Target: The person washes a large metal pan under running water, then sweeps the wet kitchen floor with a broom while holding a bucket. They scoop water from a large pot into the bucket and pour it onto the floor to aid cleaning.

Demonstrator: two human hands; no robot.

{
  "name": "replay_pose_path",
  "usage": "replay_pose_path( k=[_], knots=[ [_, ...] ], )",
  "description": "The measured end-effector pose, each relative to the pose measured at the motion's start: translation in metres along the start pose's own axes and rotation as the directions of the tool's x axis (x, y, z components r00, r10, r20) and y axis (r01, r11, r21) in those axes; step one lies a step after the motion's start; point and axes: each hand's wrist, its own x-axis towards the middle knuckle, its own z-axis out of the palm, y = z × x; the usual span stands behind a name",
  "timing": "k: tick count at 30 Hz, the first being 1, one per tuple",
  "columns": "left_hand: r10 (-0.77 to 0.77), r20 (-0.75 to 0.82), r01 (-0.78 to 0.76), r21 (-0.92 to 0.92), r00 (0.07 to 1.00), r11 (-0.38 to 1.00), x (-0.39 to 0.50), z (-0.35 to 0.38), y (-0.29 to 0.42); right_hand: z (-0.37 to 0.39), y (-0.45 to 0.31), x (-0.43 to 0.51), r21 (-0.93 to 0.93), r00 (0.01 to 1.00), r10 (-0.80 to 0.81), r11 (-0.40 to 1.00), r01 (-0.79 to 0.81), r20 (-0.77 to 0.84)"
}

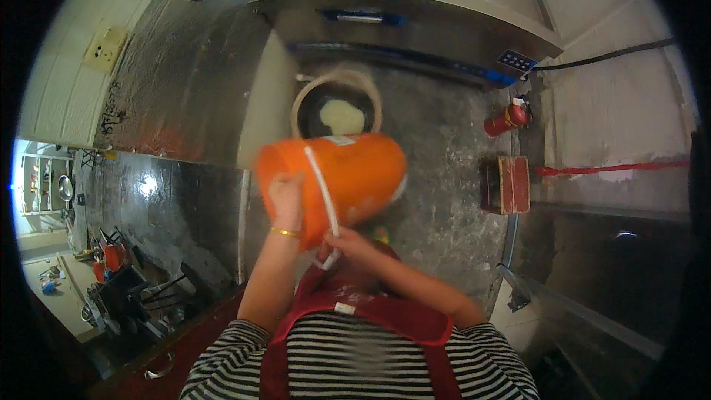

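Observation:
An orange plastic bucket (355,178) lies tilted on its side in front of me, somewhat blurred. My left hand (286,194) grips it near its left end, a yellow bangle on the wrist. My right hand (339,241) is closed on a white strap-like handle (322,183) that runs across the bucket. Just beyond the bucket stands a round tub (377,105) with a pale rim and dark inside, holding a pale yellowish mass (341,116). The bucket hides the tub's near edge. What the bucket holds cannot be seen.
A metal-fronted appliance (433,39) spans the far side, with a metal-topped counter (189,66) at left. On the right are a red fire extinguisher (506,120), a red box (514,185) and a red strap (611,167). Dark tools and chairs crowd the lower left.

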Motion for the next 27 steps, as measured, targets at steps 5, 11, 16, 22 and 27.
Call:
replay_pose_path(
  k=[5,11,16,22,27],
  knots=[
    [-0.196,0.445,0.133,0.169,0.874,0.977,-0.007,0.091,-0.014,-0.019,-0.064,0.01,-0.243,0.917,-0.043,0.968,-0.06,-0.397],
    [-0.227,0.83,0.279,0.091,0.509,0.956,-0.021,0.144,0.024,-0.075,-0.162,0.006,0.11,0.804,-0.095,0.975,0.195,-0.587],
    [-0.379,0.853,0.425,0.212,0.358,0.88,-0.018,0.183,0.05,-0.109,-0.192,0.002,-0.028,0.732,-0.149,0.984,0.176,-0.665],
    [-0.39,0.857,0.502,0.187,0.336,0.844,-0.014,0.231,0.069,-0.146,-0.218,0.0,0.164,0.796,-0.118,0.951,0.263,-0.594],
    [-0.254,0.879,0.493,0.025,0.403,0.87,-0.014,0.268,0.072,-0.19,-0.235,0.003,0.147,0.856,-0.127,0.962,0.229,-0.501]
  ],
)
